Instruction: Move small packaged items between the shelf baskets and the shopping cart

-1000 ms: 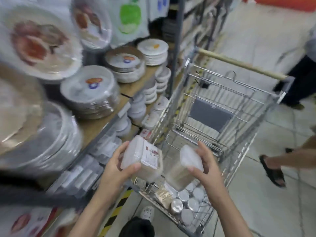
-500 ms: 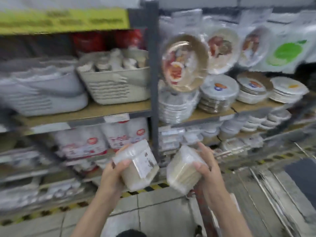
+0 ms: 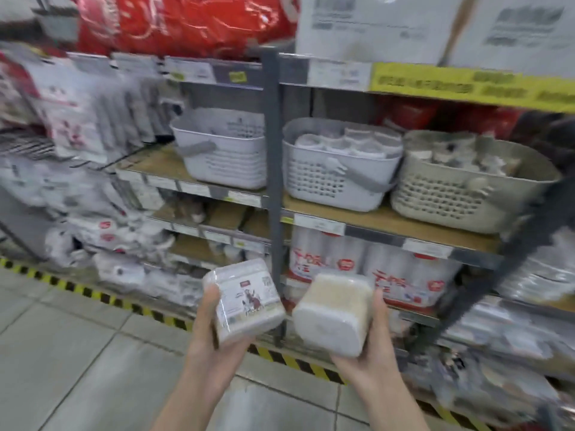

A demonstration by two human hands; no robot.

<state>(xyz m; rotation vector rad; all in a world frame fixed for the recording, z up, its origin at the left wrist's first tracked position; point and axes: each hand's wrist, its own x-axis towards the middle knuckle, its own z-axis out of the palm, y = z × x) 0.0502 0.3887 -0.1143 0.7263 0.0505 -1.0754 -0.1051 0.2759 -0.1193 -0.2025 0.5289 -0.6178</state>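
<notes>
My left hand grips a clear square box with a printed label, held low in front of the shelf. To its right, my right hand holds a second clear box of pale sticks, tilted with its white lid toward me. On the middle shelf stand three plastic baskets: a white one left of the grey post, a white one filled with small round packs, and a beige one with small packs. The shopping cart is out of view.
A grey upright post divides the shelf bays. Packs of cups fill the lower shelf behind the boxes. Red bags and cardboard cartons sit on top. Yellow-black tape marks the floor along the shelf base.
The view has swung left from the cart and the plates to the shelf baskets. Both hands still carry their boxes, which have turned a little.
</notes>
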